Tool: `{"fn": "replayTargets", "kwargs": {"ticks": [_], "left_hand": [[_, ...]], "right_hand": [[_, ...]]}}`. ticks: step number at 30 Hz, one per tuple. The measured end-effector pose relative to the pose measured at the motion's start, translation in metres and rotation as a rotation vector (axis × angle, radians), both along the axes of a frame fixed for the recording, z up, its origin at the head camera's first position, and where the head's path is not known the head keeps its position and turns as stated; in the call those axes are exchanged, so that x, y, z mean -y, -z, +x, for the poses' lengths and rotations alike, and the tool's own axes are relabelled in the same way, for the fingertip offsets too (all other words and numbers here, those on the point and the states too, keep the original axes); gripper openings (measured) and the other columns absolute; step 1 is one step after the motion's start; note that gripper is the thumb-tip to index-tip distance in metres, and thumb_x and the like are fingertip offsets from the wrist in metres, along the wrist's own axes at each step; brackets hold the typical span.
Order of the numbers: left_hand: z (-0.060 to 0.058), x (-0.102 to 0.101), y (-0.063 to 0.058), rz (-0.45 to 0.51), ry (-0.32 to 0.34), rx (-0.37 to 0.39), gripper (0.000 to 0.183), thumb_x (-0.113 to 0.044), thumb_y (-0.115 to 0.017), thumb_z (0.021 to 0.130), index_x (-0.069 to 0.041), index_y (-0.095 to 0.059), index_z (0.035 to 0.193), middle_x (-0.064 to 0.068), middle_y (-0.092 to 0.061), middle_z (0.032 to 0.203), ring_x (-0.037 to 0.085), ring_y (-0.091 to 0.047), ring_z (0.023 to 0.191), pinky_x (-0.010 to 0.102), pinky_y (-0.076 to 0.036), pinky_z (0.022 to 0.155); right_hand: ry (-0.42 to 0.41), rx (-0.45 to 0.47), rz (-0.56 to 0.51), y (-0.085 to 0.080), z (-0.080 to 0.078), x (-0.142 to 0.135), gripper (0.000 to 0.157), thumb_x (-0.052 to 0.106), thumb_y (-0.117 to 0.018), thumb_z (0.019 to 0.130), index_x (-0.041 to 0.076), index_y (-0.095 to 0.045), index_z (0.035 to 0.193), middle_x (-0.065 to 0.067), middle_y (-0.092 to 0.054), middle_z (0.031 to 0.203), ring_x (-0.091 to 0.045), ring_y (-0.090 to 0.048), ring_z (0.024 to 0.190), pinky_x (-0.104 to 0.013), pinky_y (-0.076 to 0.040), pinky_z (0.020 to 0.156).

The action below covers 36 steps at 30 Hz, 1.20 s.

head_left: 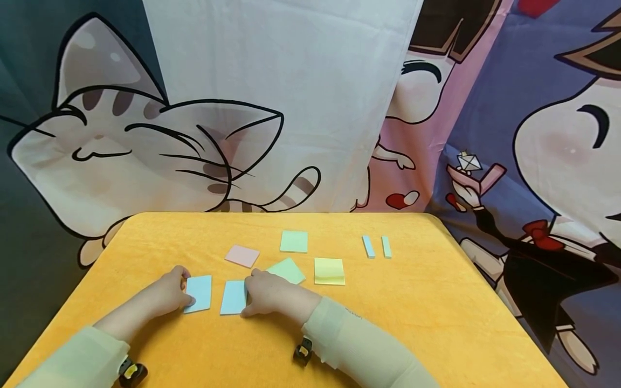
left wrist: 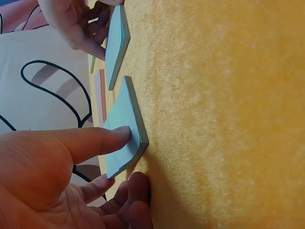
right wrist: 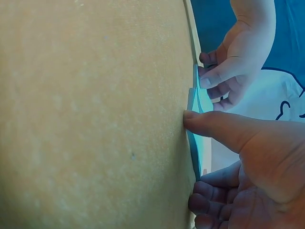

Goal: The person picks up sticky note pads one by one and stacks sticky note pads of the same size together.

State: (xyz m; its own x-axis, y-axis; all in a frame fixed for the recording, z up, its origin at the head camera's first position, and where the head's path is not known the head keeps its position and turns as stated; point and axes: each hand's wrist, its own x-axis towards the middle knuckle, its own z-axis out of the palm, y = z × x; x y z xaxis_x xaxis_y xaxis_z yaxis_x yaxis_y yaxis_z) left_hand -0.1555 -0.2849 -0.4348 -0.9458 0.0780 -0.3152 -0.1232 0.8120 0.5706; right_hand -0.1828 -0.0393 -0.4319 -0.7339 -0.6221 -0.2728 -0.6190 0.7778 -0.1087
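Observation:
My left hand holds a light blue sticky note pad at its left edge. In the left wrist view the thumb lies flat on top of this blue pad, with the fingers at its edge and below. Just to the right, a second blue sticky note pad lies on the table, and my right hand grips its right side. The right wrist view has the thumb on the near edge of that second pad and the fingertips at its far corner. A narrow gap separates the two pads.
On the yellow table, a pink pad, a green pad and a yellow pad lie beyond the hands. Another green pad is partly behind the right hand. Narrow blue and green strips lie back right.

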Motion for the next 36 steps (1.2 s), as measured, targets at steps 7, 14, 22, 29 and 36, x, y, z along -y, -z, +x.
{"fn": "replayTargets", "kwargs": {"ticks": [7,14,22,29,36], "left_hand": [[0.006,-0.001,0.001,0.039,-0.003,-0.041,0.059,-0.010,-0.076,0.083,0.007,-0.035,0.121,0.009,-0.043,0.081,0.020,-0.042,0.065,0.030,-0.033,0.058],[0.006,-0.001,0.002,0.117,-0.027,-0.003,0.054,-0.006,-0.068,0.088,0.007,-0.032,0.127,0.009,-0.048,0.078,0.021,-0.045,0.063,0.032,-0.037,0.058],[0.006,0.005,0.000,0.304,-0.074,0.076,0.045,-0.006,-0.054,0.097,0.004,-0.029,0.133,0.011,-0.058,0.081,0.023,-0.052,0.067,0.031,-0.040,0.058],[0.004,0.004,-0.009,0.344,-0.080,0.089,0.047,-0.010,-0.056,0.099,0.002,-0.030,0.136,0.012,-0.059,0.093,0.023,-0.057,0.075,0.034,-0.043,0.063],[0.004,-0.001,-0.013,0.393,-0.058,0.097,0.050,-0.014,-0.057,0.100,0.000,-0.029,0.140,0.012,-0.059,0.102,0.023,-0.058,0.080,0.036,-0.046,0.065]], "right_hand": [[-0.002,0.004,-0.005,0.000,0.000,0.000,0.044,0.053,-0.077,0.081,0.016,-0.063,0.099,0.003,-0.053,0.098,-0.010,-0.052,0.083,-0.024,-0.046,0.078],[0.000,0.011,-0.017,0.001,-0.001,-0.001,0.039,0.053,-0.077,0.081,0.019,-0.061,0.092,0.004,-0.053,0.098,-0.009,-0.052,0.083,-0.025,-0.047,0.077],[-0.002,0.005,-0.011,0.000,-0.001,0.000,0.041,0.052,-0.078,0.080,0.017,-0.060,0.091,0.004,-0.052,0.095,-0.010,-0.051,0.081,-0.024,-0.046,0.076],[-0.002,0.006,-0.017,0.001,-0.001,-0.001,0.040,0.052,-0.078,0.081,0.018,-0.060,0.090,0.003,-0.052,0.096,-0.010,-0.051,0.081,-0.024,-0.046,0.076],[0.003,-0.003,-0.013,0.005,-0.002,-0.001,0.041,0.053,-0.078,0.081,0.017,-0.060,0.092,0.004,-0.051,0.095,-0.009,-0.050,0.080,-0.023,-0.046,0.075]]}}
